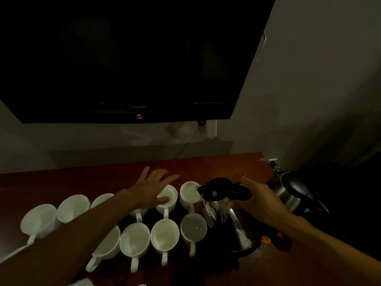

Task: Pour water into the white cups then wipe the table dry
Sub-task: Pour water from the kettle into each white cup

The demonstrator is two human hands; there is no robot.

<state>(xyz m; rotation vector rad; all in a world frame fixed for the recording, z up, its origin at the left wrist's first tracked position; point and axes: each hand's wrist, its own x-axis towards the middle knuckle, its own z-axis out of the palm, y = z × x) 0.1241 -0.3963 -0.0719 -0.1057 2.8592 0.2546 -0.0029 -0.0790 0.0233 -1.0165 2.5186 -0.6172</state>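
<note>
The right hand (pixel 257 200) curls its fingers round the black handle of a shiny steel kettle with a black lid (pixel 224 219). The kettle is tilted so its spout sits at the rim of a white ceramic cup (pixel 189 195) in the far row. The left hand (pixel 153 188), fingers straight and spread, hangs over the neighbouring cup (pixel 168 198) among two rows of white handled cups (pixel 165 234) on the reddish-brown wooden table (pixel 61 182).
</note>
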